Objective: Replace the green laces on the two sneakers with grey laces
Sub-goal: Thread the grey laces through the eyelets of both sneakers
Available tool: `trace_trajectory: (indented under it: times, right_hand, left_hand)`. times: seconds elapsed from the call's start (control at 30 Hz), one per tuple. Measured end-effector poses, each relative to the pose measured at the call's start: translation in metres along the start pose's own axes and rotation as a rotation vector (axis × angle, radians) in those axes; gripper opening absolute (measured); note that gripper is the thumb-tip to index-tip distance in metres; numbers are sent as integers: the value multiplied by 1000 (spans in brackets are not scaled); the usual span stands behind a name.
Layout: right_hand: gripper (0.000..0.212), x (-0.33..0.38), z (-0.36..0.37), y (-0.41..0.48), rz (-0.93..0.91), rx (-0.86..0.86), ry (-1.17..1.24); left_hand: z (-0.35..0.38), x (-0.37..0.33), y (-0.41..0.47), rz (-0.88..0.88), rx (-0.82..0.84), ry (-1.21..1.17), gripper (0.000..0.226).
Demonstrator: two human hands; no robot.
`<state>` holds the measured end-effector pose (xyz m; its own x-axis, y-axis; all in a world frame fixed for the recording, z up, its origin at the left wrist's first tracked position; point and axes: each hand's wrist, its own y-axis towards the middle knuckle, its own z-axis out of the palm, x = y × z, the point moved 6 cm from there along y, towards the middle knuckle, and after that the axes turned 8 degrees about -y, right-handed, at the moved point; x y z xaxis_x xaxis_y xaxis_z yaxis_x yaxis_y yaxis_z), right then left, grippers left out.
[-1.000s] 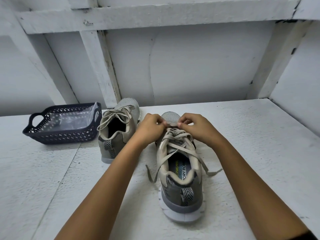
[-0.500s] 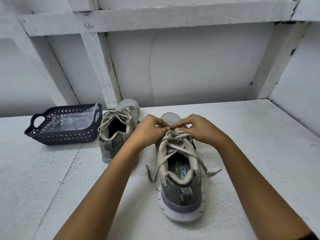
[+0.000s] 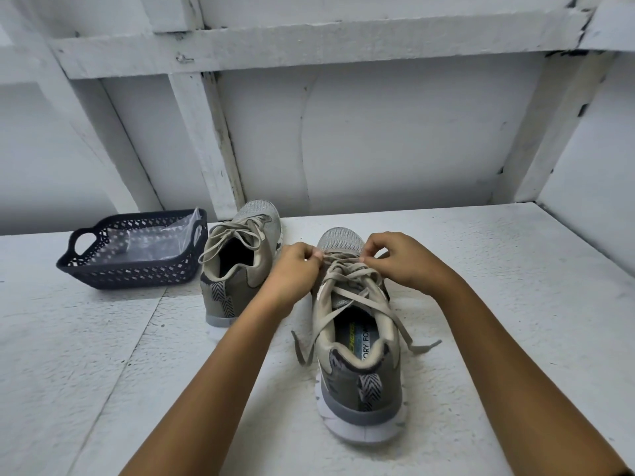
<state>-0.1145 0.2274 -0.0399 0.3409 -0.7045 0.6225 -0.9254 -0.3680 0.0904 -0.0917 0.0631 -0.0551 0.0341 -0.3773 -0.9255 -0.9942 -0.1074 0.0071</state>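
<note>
Works over a white table (image 3: 498, 297). Keeps a dark basket (image 3: 113, 280) well left of the grip, the second sneaker (image 3: 240, 269) between basket and left hand (image 3: 292, 269). Hovers above the near sneaker (image 3: 357, 389), at its toe end. Pinches its lace (image 3: 347, 273) with left hand and right hand (image 3: 409, 262), one strand each, loose ends trailing back past the heel sides.

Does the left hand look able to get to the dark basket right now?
Probably yes, once it lets go: the left hand pinches the lace of the near sneaker, and only the far sneaker stands between it and the basket, low enough to pass over.
</note>
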Motion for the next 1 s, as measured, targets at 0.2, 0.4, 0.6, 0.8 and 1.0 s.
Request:
trace_trajectory:
  times: [0.2, 0.4, 0.6, 0.8, 1.0]
  right_hand:
    - [8, 9, -4, -4, -16, 76, 80]
    - [12, 19, -3, -7, -1, 89, 13]
    - [15, 21, 0, -5, -15, 71, 41]
    - [17, 17, 1, -6, 3, 5, 36]
    - [22, -1, 3, -18, 94, -107, 213]
  left_hand:
    - [-5, -10, -4, 90, 41, 35, 10]
    - [-4, -28, -6, 166, 128, 195, 7]
    - [-4, -31, -7, 108, 152, 233, 15]
    - [0, -30, -5, 81, 139, 225, 17]
    - [-8, -18, -18, 1, -36, -13, 31]
